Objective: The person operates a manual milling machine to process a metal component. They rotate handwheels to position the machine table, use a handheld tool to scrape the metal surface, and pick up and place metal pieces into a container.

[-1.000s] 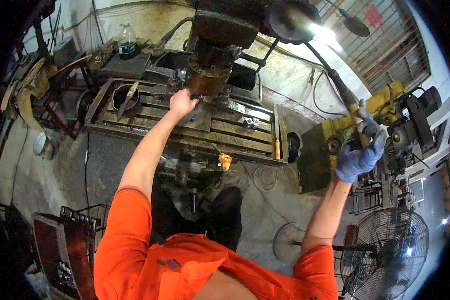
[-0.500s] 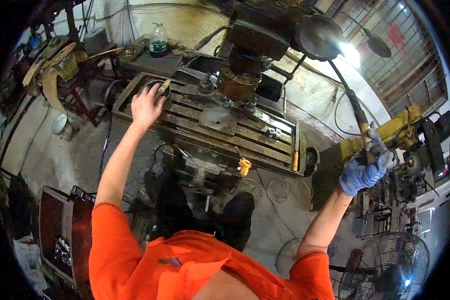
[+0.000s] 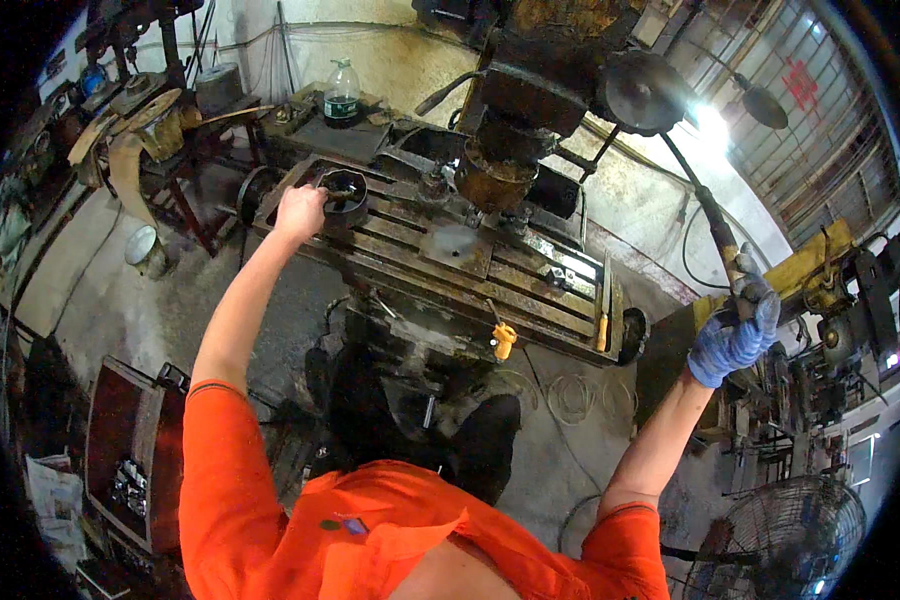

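My bare left hand [image 3: 302, 212] is closed at the left end of the slotted machine table [image 3: 425, 275]. It grips the end of what looks like a brush, mostly hidden by my fingers. The brush reaches into a round dark pot [image 3: 358, 208] standing on the table. My right hand [image 3: 735, 335], in a blue-grey glove, is wrapped round the long lever [image 3: 722, 238] at the right. Above the table's middle hangs the machine's rusty spindle head [image 3: 495, 175], and a flat metal plate [image 3: 454, 246] lies below it.
A yellow-handled tool [image 3: 504, 340] hangs at the table's front edge; another yellow handle [image 3: 602, 332] lies at its right end. A large clear bottle [image 3: 341, 95] stands behind. At left are a bucket [image 3: 146, 250] and an open box [image 3: 120, 470]; a fan [image 3: 790, 535] stands lower right.
My left hand has gone from spread fingers over the pot to a closed grip on the brush. The gloved right hand stays on the lever. The view has shifted slightly.
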Motion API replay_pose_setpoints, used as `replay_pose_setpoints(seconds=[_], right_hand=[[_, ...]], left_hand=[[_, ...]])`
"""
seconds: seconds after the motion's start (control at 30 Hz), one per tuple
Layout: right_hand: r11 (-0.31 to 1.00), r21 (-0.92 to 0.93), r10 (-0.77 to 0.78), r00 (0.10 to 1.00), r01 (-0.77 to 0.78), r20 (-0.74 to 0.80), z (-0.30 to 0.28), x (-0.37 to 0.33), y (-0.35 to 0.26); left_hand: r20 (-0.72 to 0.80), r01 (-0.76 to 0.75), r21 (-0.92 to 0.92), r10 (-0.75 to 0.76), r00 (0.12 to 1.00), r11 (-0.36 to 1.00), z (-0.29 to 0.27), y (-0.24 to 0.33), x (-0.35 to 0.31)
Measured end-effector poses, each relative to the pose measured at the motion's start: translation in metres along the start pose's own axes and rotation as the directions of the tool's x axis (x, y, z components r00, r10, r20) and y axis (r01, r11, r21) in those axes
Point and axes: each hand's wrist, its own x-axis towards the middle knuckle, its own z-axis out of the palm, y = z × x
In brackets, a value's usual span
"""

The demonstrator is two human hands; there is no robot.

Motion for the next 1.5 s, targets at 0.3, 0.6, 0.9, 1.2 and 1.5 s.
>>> replay_pose_setpoints(seconds=[0.3, 0.6, 0.9, 1.2, 1.5], right_hand=[[0.991, -0.07, 0.112, 0.993, -0.114, -0.026, -0.004, -0.004, -0.004], [0.991, 0.082, 0.105, 0.994, -0.103, -0.024, -0.005, -0.002, 0.003], [0.998, 0.03, 0.061, 0.998, -0.061, -0.001, 0.0, -0.002, 0.003], [0.992, -0.099, 0.067, 0.996, -0.074, -0.066, 0.007, -0.019, -0.004], [0.995, -0.062, 0.076, 0.995, -0.079, -0.059, 0.003, -0.018, 0.0]], left_hand=[[0.1, 0.161, -0.229, -0.141, 0.985, 0.96, -0.03, -0.004, 0.012], [0.347, 0.574, -0.398, -0.462, 0.816, 0.716, -0.075, -0.023, -0.015], [0.047, 0.346, -0.46, -0.366, 0.929, 0.818, -0.07, -0.032, -0.02], [0.264, 0.373, -0.847, -0.31, 0.913, 0.378, -0.007, 0.143, 0.02], [0.131, 0.33, -0.828, -0.416, 0.9, 0.454, 0.054, 0.193, 0.034]])
